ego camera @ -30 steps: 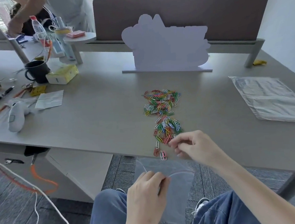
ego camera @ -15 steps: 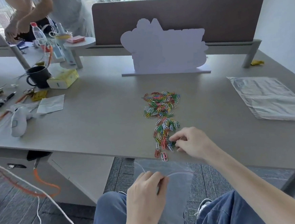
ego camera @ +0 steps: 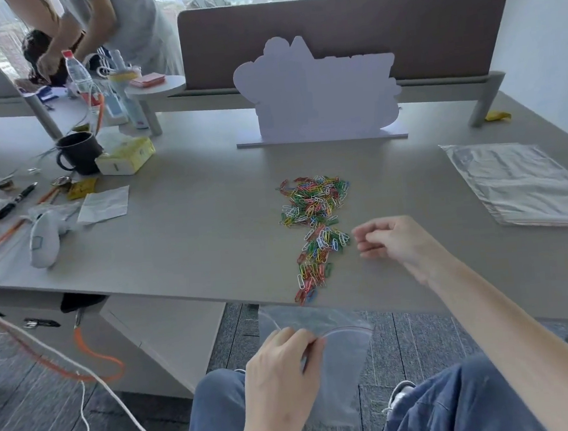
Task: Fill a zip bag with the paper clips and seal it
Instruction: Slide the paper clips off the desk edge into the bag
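**A:** From the head camera, what is on the grey desk top (ego camera: 192,229)?

**B:** A long scatter of small coloured wire paper clips (ego camera: 314,223). It is widest near the middle of the surface and narrows into a trail that runs to the near edge, where the last few clips lie right at the lip.

**A:** And the bag?

**B:** The clear plastic zip bag with a red seal line (ego camera: 341,357) hangs below the near edge, over the person's lap, directly under the end of the trail. Its mouth is open and curved.

**A:** Who holds it?

**B:** The left hand (ego camera: 281,375) is pinched on the bag's rim at the left side of the mouth, fingers closed on the plastic.

**A:** The right hand?

**B:** The right hand (ego camera: 393,240) is over the surface just to the right of the narrow part of the trail, fingers loosely curled and apart from the clips. It looks empty, though the curl of the fingers hides the palm, so I cannot say for sure.

**A:** Anything else nearby?

**B:** A flat stack of clear plastic bags (ego camera: 518,183) lies by the right edge, a white cut-out board (ego camera: 317,93) stands towards the far edge, and a black mug (ego camera: 79,153) sits at the far left among clutter.
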Motion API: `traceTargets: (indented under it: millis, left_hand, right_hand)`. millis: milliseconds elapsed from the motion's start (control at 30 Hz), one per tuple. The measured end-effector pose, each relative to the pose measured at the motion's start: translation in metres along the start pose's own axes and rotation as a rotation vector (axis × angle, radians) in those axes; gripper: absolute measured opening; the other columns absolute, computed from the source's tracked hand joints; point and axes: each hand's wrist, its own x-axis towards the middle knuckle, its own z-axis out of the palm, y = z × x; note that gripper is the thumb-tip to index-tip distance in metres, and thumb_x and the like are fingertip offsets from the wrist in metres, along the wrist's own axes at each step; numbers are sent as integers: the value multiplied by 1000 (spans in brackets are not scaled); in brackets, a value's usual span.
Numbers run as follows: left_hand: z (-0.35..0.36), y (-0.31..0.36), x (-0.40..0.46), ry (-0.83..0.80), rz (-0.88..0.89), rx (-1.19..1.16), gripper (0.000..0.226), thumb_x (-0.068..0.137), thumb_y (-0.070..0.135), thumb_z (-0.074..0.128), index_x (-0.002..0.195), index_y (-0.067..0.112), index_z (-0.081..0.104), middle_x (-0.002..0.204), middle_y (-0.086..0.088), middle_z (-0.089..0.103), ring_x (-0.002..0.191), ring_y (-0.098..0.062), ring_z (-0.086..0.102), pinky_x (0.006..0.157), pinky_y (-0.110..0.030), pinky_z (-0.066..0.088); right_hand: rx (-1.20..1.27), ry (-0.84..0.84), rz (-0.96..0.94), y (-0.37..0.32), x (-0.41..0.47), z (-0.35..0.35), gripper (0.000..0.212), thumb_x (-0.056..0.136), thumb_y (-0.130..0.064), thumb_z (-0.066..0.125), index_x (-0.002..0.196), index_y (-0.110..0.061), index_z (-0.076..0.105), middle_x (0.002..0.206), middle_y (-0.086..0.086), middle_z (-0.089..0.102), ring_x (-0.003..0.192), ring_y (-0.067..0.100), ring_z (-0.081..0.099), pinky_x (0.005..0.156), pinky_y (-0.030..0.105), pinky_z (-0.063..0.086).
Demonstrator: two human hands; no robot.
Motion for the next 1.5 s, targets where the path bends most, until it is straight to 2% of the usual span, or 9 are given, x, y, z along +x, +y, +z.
traceTargets:
  millis: [133,233,367,767,900,1033,1133,1300,1500]
  left_hand:
    - [0,-2,1,5,1,3,26,85,47,54,68,28,57,61,11,51,59,-4,48,45,-25,43]
    - [-1,-2,2,12,1,2,26,85,46,53,67,28,58,61,12,52,59,-4,47,45,-25,43]
    - [-3,-2,3,11,1,3,27,86,47,52,68,28,60,62,13,54,59,-4,50,46,-25,44]
    - [-8,-5,7,16,0,-23,27,87,46,51,70,27,61,65,12,56,60,-6,50,46,-29,46]
    - [-9,-5,7,19,-1,-20,24,87,44,53,70,28,59,64,13,55,60,-5,48,46,-27,46]
    - [-8,-6,7,16,9,-35,27,88,46,52,70,28,60,65,14,56,60,-6,50,46,-29,47]
    - [-9,-6,7,7,13,-36,27,88,48,52,71,29,61,65,14,56,60,-5,51,46,-29,47]
    - [-11,-7,8,23,12,-24,25,88,45,54,69,28,59,64,15,54,60,-4,49,46,-26,45]
    - [-11,-9,8,23,11,-30,22,87,44,56,72,29,60,67,14,56,62,-4,50,48,-24,44]
  right_hand:
    - [-180,-4,17,-4,25,2,32,93,2,56,120,-10,70,105,6,73,89,18,71,104,41,52]
    - [-261,-77,19,-9,22,13,29,94,-2,58,111,-18,76,109,3,74,90,13,70,102,32,49]
    - [-216,-139,32,-5,3,23,31,93,2,57,97,-19,79,100,3,78,97,18,72,108,37,48]
    - [-167,-452,3,0,-58,50,27,94,-1,58,100,-14,81,99,5,80,98,15,75,94,20,54]
    - [-51,-261,-33,-6,-35,33,25,94,4,55,94,-6,79,96,13,79,96,26,75,96,33,56]
    - [-211,22,-59,-8,8,19,24,94,-2,57,99,-18,75,101,3,76,94,19,75,101,37,53]
    - [-301,-46,-20,-7,22,25,28,93,-1,55,102,-20,74,105,1,74,96,14,73,102,39,53]
    - [-301,-227,-34,-4,1,43,36,87,11,49,81,-14,74,107,-8,76,101,10,71,102,38,52]
    - [-180,-413,-32,1,-39,55,36,87,16,49,83,-8,74,109,-4,77,105,5,71,88,19,57]
